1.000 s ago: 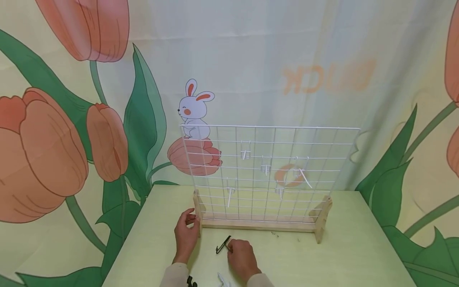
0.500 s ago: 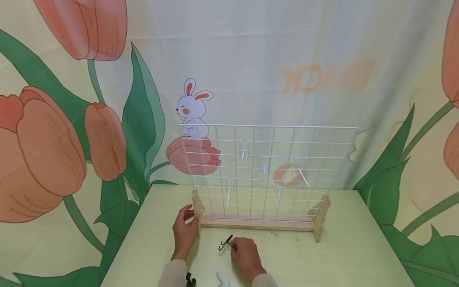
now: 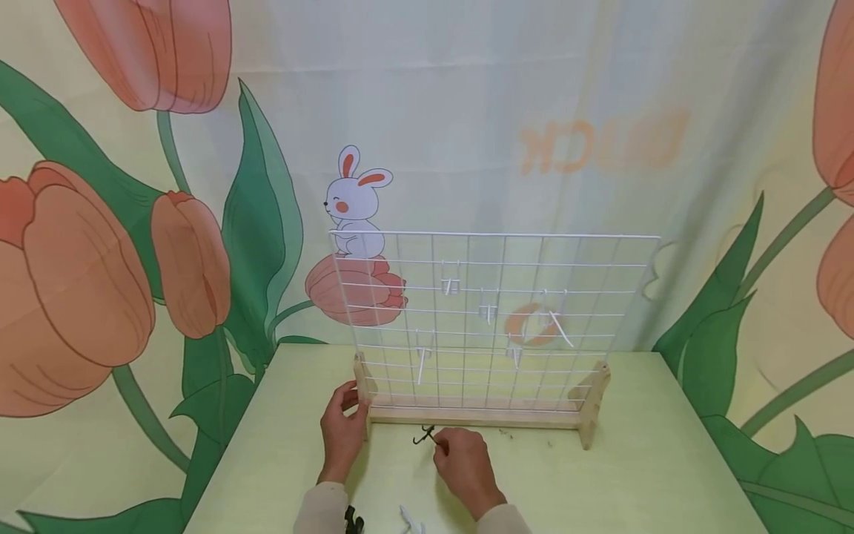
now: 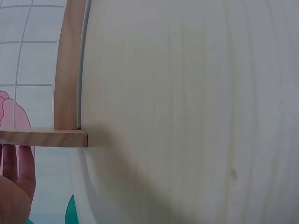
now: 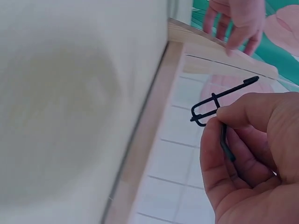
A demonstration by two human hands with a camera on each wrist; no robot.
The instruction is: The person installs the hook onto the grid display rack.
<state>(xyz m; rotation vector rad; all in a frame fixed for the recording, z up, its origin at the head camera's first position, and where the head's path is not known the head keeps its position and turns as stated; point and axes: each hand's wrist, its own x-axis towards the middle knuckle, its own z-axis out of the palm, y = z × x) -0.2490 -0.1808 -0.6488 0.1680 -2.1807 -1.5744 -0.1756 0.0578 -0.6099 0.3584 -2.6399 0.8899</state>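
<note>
My right hand (image 3: pixel 465 469) pinches a black wire hook (image 3: pixel 423 436) between thumb and fingers, just in front of the stand. In the right wrist view, the black hook's double-wire end (image 5: pixel 204 111) points away from the fingertips. My left hand (image 3: pixel 343 430) rests its fingertips against the outer side of the left wooden upright (image 3: pixel 364 386). The left wrist view shows its fairly straight fingers (image 4: pixel 26 169) touching that wood. A white wire grid (image 3: pixel 470 297) stands upright in the wooden base (image 3: pixel 467 417). Several white hooks hang on it, among them a long-armed one (image 3: pixel 559 328).
A white hook (image 3: pixel 411 521) lies at the table's near edge. Black pieces (image 3: pixel 353 521) lie beside the left sleeve. Small bits (image 3: pixel 505 433) are scattered before the base on the pale yellow table (image 3: pixel 640 460). A curtain printed with tulips and a rabbit (image 3: pixel 356 208) hangs behind.
My right hand has moved forward and slightly right, toward the base, turning the black hook as it goes. The left hand stays at the upright. The head view has shifted slightly.
</note>
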